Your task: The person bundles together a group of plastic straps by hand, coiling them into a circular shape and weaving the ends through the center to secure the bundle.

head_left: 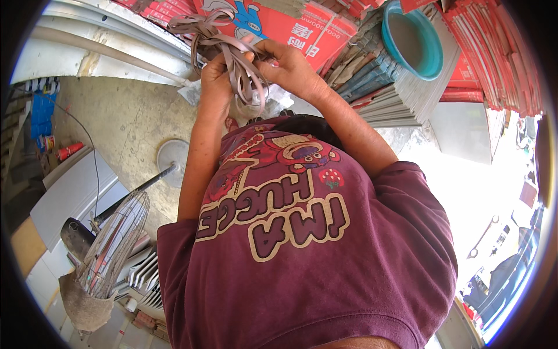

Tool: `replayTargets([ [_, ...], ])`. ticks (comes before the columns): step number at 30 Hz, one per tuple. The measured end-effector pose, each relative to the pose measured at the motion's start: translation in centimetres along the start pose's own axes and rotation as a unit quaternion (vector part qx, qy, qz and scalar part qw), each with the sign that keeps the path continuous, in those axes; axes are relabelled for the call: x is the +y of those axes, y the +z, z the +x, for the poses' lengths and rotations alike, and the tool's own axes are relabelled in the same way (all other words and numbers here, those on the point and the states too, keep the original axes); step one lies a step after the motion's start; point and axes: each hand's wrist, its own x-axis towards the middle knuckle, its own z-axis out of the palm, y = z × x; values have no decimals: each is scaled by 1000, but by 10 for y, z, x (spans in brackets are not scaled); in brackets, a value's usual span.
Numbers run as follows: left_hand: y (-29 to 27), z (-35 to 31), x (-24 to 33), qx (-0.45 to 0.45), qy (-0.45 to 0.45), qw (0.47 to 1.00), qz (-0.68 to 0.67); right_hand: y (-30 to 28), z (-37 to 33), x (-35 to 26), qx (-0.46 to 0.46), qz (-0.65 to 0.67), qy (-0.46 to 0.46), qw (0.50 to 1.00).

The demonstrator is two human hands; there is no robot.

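Both hands are raised in front of the chest, the left hand (214, 78) and right hand (289, 67) each with fingers closed around a tangled bundle of flat grey-brown plastic straps (224, 43), whose loops look only partly gathered, several hanging loose.

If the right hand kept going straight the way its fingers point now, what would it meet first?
The right hand points left toward the left hand; it would first meet the bundle of grey-brown straps both already hold, then probably that hand.
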Motion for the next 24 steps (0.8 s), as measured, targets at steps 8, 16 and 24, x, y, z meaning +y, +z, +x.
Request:
replayTargets([
  [8, -25, 2, 20, -113, -141, 984, -4, -10, 0, 1, -40, 315, 69, 946],
  [16, -25, -5, 38, -114, -153, 981, -33, -20, 1, -8, -94, 348, 73, 930],
  [24, -30, -5, 30, -68, -133, 989, -16, -16, 2, -16, -95, 217, 68, 969],
])
